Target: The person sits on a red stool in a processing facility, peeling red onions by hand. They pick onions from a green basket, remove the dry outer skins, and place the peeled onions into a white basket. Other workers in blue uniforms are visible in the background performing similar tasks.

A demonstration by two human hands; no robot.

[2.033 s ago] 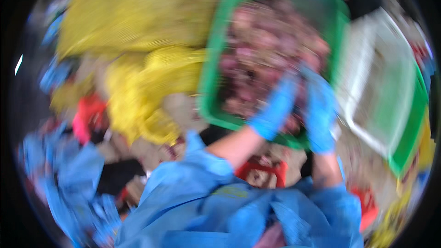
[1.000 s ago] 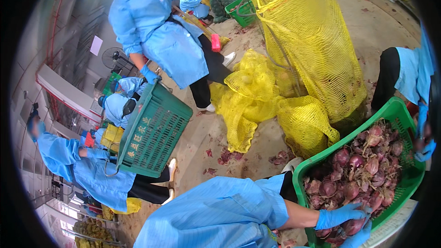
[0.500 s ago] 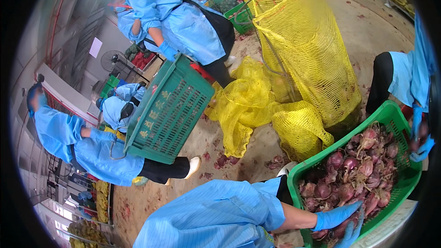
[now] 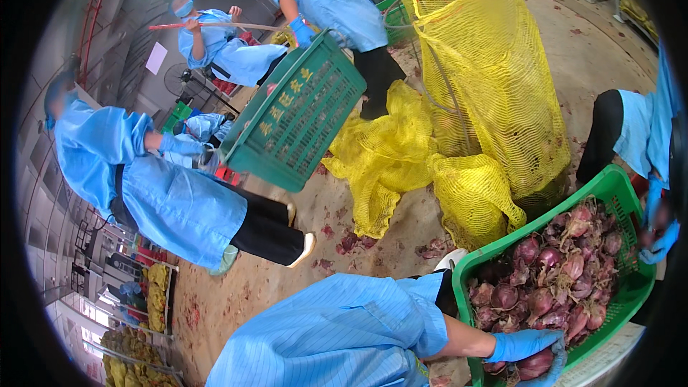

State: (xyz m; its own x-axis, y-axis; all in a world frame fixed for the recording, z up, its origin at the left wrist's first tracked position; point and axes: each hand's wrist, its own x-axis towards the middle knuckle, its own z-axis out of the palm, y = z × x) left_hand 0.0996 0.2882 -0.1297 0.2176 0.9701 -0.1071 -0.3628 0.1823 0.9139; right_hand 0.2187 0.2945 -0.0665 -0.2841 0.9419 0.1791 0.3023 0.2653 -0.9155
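My left hand (image 4: 522,345), in a blue glove, reaches into the green crate (image 4: 467,279) of red onions (image 4: 552,258) at lower right, fingers curved over a large red onion (image 4: 534,366) near the crate's front. My right hand (image 4: 554,364), also gloved and mostly cut off by the lower edge, curls round that onion's right side, beside my left fingers. Yellow mesh sacks (image 4: 487,72) stand and lie beyond the crate.
Two people (image 4: 143,172) (image 4: 333,3) carry a large green crate (image 4: 294,118). Another person (image 4: 233,54) holds a pole behind them. A co-worker (image 4: 634,122) works at the crate's far side. Shelving (image 4: 161,301) stands at lower left; onion skins litter the floor (image 4: 215,287).
The carried crate and its two carriers have moved up and rightward, showing the person with the pole. My left fingers, earlier stretched out, now curve down over the onion.
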